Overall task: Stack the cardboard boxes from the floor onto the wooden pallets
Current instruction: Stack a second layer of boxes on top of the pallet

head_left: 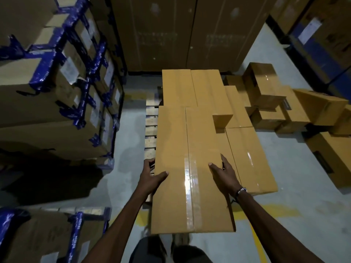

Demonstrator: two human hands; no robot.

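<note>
At lower centre of the frame we are holding a long cardboard box (pixel 191 168) by its two long sides, the left hand (pixel 152 177) grasping the left edge with the thumb laid on top and the fingers wrapped over the side, the right hand (pixel 224 173) doing the same on the right edge. Its far end is lying over the stacked boxes (pixel 191 88) at centre frame, while its near end is jutting out toward us past the wooden pallet (pixel 151 122), whose slats are showing at centre left.

We are judging this to be the placing step: the box is reaching the stack but is not yet seated. The next move is calling for a push forward until the near end is coming level with the neighbouring box (pixel 250 158) on the right, then letting go.

The box is smooth tan corrugated board, flat-topped and sharp-edged, with a glossy strip of clear tape running down its centre seam (it is catching the light, so it is looking slippery). More loose boxes (pixel 266 95) are waiting on the grey concrete floor (pixel 296 168) at right, some tilted. At upper left, larger cartons (pixel 47 88) bound in blue tape are standing in a tall block.
</note>
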